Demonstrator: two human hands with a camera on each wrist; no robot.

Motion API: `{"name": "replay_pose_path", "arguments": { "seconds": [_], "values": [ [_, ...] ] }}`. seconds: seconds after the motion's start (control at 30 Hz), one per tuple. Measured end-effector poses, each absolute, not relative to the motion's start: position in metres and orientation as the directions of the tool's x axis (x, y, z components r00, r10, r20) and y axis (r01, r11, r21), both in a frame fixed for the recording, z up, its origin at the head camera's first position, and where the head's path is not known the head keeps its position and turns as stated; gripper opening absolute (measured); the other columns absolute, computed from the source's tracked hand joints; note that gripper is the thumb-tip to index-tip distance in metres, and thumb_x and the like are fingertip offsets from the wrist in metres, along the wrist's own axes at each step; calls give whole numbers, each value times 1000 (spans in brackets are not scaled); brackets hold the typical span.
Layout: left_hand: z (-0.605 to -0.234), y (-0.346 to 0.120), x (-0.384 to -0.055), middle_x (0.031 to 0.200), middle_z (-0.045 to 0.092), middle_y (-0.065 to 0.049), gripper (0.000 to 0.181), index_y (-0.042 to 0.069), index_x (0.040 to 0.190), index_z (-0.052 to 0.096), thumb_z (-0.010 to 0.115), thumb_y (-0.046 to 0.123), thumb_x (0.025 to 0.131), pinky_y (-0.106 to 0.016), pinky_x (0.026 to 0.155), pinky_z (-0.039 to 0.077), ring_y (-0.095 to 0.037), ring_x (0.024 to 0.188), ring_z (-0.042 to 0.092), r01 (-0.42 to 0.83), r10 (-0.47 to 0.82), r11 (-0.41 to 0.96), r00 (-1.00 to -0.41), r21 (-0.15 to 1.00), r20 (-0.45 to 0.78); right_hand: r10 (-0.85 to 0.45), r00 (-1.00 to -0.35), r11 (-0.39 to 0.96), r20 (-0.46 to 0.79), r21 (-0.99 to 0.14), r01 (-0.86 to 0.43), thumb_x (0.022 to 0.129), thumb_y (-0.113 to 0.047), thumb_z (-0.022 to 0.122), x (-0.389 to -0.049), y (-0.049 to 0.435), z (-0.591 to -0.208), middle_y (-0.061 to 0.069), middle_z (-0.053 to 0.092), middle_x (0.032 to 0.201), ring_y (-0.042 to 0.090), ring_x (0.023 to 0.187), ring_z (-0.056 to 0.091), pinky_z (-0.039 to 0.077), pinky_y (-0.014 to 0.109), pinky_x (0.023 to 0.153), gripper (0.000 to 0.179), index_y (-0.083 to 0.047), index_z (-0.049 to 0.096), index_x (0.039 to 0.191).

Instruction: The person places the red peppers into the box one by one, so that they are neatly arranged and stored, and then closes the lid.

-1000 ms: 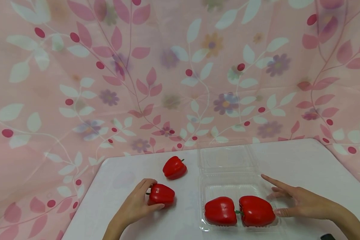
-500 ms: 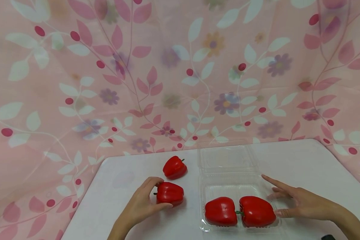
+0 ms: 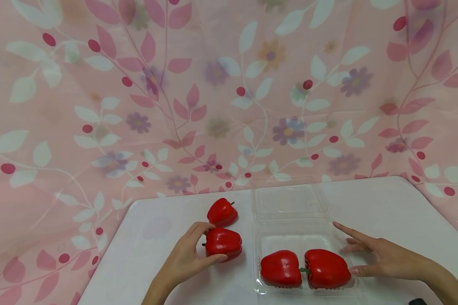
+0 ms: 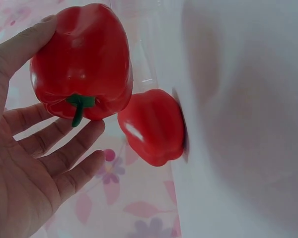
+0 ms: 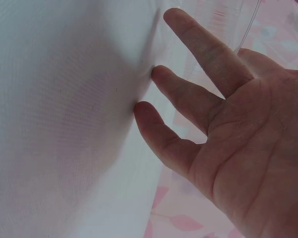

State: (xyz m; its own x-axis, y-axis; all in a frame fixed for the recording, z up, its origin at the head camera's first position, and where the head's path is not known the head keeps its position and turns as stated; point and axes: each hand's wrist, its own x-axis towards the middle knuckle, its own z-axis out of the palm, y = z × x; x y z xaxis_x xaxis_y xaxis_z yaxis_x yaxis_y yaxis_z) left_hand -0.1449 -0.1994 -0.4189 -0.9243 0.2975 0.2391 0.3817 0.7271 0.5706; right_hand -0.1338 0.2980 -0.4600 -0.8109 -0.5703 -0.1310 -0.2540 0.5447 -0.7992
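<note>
My left hand (image 3: 185,259) holds a red bell pepper (image 3: 224,244) between thumb and fingers, its green stem (image 4: 81,105) turned toward the palm. In the left wrist view the pepper hangs off the white tabletop. Just beyond it a second bell pepper (image 3: 222,213) lies on the table. Two more red peppers, a left one (image 3: 280,269) and a right one (image 3: 327,269), lie stem to stem inside a clear plastic clamshell box (image 3: 297,241). Beside the box's right side is my right hand (image 3: 389,258), fingers spread, thumb tip close to the right-hand pepper.
The box's clear lid (image 3: 286,201) lies folded back toward the far table edge. A pink floral cloth (image 3: 229,106) hangs behind the white table (image 3: 374,203). A small dark object (image 3: 417,301) shows at the bottom right edge.
My left hand has carried its pepper to the right and slightly away from me, nearer the box. The right hand and the peppers in the box have stayed put.
</note>
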Motion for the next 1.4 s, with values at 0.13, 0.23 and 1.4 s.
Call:
{"name": "replay_pose_path", "arguments": {
  "seconds": [0.13,0.23,1.4],
  "values": [
    [-415,-194,-146,117,53,20,69,32,124,56,82,61,68,-32,78,58,-4,98,55,385,297,722,-923,575,244,-572,-811,544,-125,-798,-261,89,-30,72,-133,298,-460,9,63,129,54,123,42,46,73,73,91,-23,14,159],
    [-414,-190,-147,116,53,20,70,29,125,56,83,60,68,-33,79,57,-4,97,55,400,308,707,-917,584,254,-568,-813,549,-128,-794,-259,88,-30,72,-133,297,-460,9,63,129,55,123,43,45,74,72,91,-23,15,159],
    [-405,-137,-159,117,55,13,65,28,127,54,74,64,76,-35,79,57,-8,100,57,527,439,611,-846,591,302,-575,-810,547,-115,-790,-276,89,-31,72,-133,299,-460,2,64,128,14,125,52,46,73,74,91,-23,15,159]
  ]
}}
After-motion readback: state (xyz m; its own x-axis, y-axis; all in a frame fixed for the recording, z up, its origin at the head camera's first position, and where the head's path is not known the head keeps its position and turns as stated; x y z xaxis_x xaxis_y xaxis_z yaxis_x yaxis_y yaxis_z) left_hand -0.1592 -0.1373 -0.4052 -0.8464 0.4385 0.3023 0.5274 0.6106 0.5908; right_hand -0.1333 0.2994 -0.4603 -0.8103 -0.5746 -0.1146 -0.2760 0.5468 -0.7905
